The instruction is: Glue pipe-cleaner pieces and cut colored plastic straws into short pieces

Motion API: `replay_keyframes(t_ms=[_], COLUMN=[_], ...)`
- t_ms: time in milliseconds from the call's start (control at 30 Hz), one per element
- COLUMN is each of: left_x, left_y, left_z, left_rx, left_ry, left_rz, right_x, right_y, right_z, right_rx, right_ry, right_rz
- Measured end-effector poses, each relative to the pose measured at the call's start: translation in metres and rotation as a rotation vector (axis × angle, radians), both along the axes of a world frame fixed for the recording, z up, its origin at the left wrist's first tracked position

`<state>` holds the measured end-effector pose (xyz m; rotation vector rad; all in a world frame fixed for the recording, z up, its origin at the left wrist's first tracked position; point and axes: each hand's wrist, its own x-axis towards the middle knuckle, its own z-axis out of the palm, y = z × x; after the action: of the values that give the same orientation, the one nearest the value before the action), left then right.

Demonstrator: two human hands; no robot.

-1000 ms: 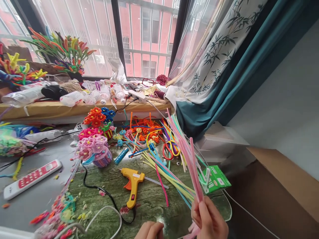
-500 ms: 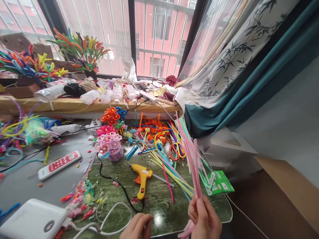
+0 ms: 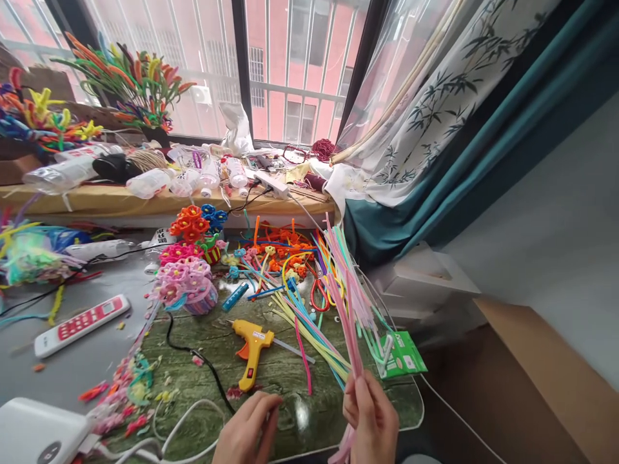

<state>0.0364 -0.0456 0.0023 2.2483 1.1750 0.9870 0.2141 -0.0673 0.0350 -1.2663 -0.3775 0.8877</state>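
right hand [image 3: 370,415]: my fingers clamped on the lower end of a pink pipe cleaner bundle [image 3: 349,309].
bundle: raised over the surface [image 3: 283,386], tips leaning up and left.
left hand [image 3: 247,428]: empty, fingers loose, at the near edge.
glue gun [image 3: 251,348]: lying flat beyond my left hand.
green packet [image 3: 403,354]: just right of the bundle.

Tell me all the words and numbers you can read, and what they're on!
Nothing reads clearly.
Green packet: white print, blurred.
Yellow glue gun: label too small.
White remote: button marks too small.
White packaging by the flowers: black characters, blurred.
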Motion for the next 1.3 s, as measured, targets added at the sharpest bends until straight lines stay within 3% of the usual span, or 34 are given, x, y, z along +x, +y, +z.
replay_keyframes(t_ms=[233,400,567,667,767,1033,1200,1300], left_x=[0.029,0.056,0.124,0.165,0.186,0.178,0.160,0.144], left_y=[0.025,0.043,0.100,0.138,0.161,0.176,0.169,0.153], left_z=[0.003,0.023,0.040,0.039,0.033,0.018,0.026,0.035], left_rx=[0.017,-0.144,-0.218,-0.272,-0.368,-0.503,-0.552,-0.633], left_ry=[0.282,0.384,0.399,0.388,0.363,0.166,-0.058,-0.246], left_rz=[0.154,0.189,0.244,0.305,0.342,0.357,0.363,0.322], right_x=[0.011,0.021,0.025,0.023,0.022,0.028,0.028,0.027], right_y=[0.010,0.013,0.013,0.013,0.013,0.018,0.021,0.024], right_z=[0.003,0.009,0.012,0.013,0.015,0.017,0.014,0.015], right_rx=[0.013,0.023,0.040,0.048,0.051,0.069,0.068,0.057], right_ry=[0.095,0.156,0.180,0.177,0.168,0.141,0.125,0.091], right_rz=[0.004,-0.071,-0.107,-0.082,-0.040,0.061,0.057,0.046])
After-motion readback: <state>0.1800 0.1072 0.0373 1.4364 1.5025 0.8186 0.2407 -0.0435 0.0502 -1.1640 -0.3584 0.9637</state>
